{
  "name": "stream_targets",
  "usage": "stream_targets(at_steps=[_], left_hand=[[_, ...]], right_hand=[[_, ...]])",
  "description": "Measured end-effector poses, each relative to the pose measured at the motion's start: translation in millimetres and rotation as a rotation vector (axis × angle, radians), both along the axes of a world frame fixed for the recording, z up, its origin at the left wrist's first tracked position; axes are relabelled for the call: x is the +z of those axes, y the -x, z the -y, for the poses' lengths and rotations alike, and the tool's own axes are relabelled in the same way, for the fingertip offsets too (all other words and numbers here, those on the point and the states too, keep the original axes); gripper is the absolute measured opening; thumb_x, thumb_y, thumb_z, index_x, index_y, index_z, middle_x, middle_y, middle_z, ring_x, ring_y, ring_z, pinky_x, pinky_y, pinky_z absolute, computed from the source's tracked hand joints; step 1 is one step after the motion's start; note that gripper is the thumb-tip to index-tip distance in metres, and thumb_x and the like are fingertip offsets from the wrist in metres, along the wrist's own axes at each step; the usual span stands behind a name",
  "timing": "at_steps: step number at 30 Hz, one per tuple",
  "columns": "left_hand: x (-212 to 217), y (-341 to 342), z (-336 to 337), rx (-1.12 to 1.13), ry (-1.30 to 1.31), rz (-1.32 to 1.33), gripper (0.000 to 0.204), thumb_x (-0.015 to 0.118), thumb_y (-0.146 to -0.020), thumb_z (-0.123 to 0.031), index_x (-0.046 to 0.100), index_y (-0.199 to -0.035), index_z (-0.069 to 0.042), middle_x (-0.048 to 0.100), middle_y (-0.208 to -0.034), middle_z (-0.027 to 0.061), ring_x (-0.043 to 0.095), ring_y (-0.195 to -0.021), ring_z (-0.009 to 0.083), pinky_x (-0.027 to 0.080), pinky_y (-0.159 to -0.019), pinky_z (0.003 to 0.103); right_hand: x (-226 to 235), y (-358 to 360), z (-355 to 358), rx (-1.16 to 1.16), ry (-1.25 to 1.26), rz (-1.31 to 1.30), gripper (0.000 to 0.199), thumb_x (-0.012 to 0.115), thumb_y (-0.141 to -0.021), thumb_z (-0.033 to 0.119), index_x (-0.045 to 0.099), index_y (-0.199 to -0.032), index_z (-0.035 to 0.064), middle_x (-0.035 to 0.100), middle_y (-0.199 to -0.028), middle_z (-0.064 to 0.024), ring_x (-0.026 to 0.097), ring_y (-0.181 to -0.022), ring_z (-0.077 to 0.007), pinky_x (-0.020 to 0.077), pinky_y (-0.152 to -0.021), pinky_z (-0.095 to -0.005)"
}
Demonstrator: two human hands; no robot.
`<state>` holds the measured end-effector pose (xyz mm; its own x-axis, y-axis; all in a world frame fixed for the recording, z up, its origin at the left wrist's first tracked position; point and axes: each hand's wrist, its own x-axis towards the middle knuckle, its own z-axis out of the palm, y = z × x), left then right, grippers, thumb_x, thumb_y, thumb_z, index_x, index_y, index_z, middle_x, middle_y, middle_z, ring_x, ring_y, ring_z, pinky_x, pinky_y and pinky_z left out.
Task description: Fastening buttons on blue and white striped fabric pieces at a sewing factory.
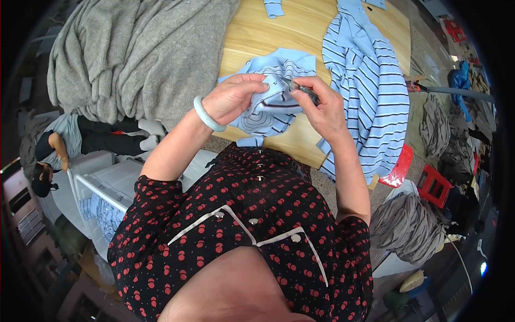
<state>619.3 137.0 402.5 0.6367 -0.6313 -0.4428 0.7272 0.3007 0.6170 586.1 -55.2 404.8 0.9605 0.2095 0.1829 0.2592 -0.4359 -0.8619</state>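
A light blue knit garment with dark stripes [292, 64] lies bunched at the table's near edge, part of it lifted. My left hand [232, 97], with a pale bangle at its wrist, pinches a folded light blue edge [272, 85] of it between thumb and fingers. Closed around small thread snips with a dark handle [310, 95], my right hand [326, 110] holds their metal tip against the raised fabric. The fingers partly cover the snips, so whether the blades are apart is hidden.
A big heap of grey knitwear [145, 59] covers the left of the wooden table [247, 40]. More blue striped garments [370, 91] hang over its right side. A white bin [102, 188] with striped pieces and another person [51, 147] are at left; a red stool [433, 186] stands right.
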Motion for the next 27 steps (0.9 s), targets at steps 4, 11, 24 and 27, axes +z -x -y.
stream_targets(at_steps=[4,11,24,27], left_hand=[[-1.8,-1.7,-0.3,-0.052,-0.022,0.067,0.016,0.048,-0.078,-0.004,0.054,-0.092,0.001,0.058,-0.087,0.0053,0.055,-0.078,0.01,0.044,-0.07,0.022],[-2.9,-6.5,-0.5,-0.078,-0.032,0.042,0.015,0.049,-0.078,-0.004,0.054,-0.092,0.001,0.058,-0.086,0.0048,0.055,-0.076,0.0092,0.044,-0.068,0.021],[-7.4,-15.0,-2.1,-0.164,-0.068,0.096,0.016,0.049,-0.077,-0.006,0.054,-0.091,0.001,0.057,-0.086,0.0037,0.054,-0.076,0.008,0.042,-0.07,0.02],[-16.4,-18.2,-4.8,-0.141,-0.036,0.06,0.017,0.049,-0.077,-0.005,0.054,-0.092,0.002,0.057,-0.087,0.0042,0.054,-0.078,0.0084,0.042,-0.071,0.021]], right_hand=[[-5.5,-0.3,-1.9,0.025,-0.017,-0.012,0.021,0.062,-0.072,0.009,0.055,-0.092,0.0023,0.06,-0.076,-0.0054,0.056,-0.066,-0.0103,0.0431,-0.057,-0.0203],[-2.5,-0.8,3.0,0.091,0.057,-0.022,0.023,0.063,-0.072,0.009,0.055,-0.093,0.0022,0.059,-0.078,-0.0057,0.056,-0.067,-0.0104,0.0429,-0.056,-0.0201],[-10.9,-7.1,4.5,0.094,0.003,-0.063,0.021,0.063,-0.072,0.01,0.057,-0.091,0.0036,0.06,-0.08,-0.0049,0.056,-0.067,-0.0103,0.042,-0.053,-0.0204],[-8.9,-6.8,4.3,0.118,0.026,-0.023,0.02,0.063,-0.072,0.01,0.058,-0.089,0.0033,0.06,-0.079,-0.0056,0.056,-0.066,-0.0105,0.0419,-0.053,-0.0203]])
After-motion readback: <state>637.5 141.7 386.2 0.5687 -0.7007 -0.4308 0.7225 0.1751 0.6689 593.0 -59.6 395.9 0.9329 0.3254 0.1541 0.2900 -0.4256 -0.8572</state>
